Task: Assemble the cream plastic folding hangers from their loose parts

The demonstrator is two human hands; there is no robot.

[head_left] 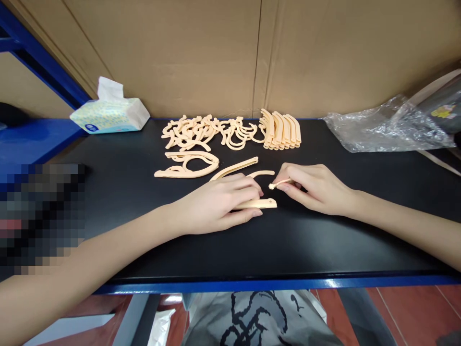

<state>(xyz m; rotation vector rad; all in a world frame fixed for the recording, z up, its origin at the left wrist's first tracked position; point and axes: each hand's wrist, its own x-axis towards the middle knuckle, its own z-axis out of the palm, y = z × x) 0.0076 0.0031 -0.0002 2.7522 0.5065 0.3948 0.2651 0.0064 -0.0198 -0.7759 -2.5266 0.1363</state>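
My left hand (230, 204) is closed around a cream plastic hanger arm (264, 203), whose end with a small hole sticks out to the right. Pinched in my right hand (313, 187) is a slim cream plastic piece (279, 183) with a knobbed end pointing left; most of it is hidden by my fingers. The two held pieces are apart. Just behind my left hand lie another long hanger arm (236, 167) and a thin curved piece (264, 173), both partly covered. Further left is a joined folding hanger (187, 165), folded up on the table.
Along the back of the black table (288, 250) are a heap of small curved pieces (190, 132), several hooks (236, 134) and stacked hanger arms (283, 129). A tissue pack (110, 113) stands back left, a clear plastic bag (389, 125) back right. Cardboard (201, 57) walls the rear.
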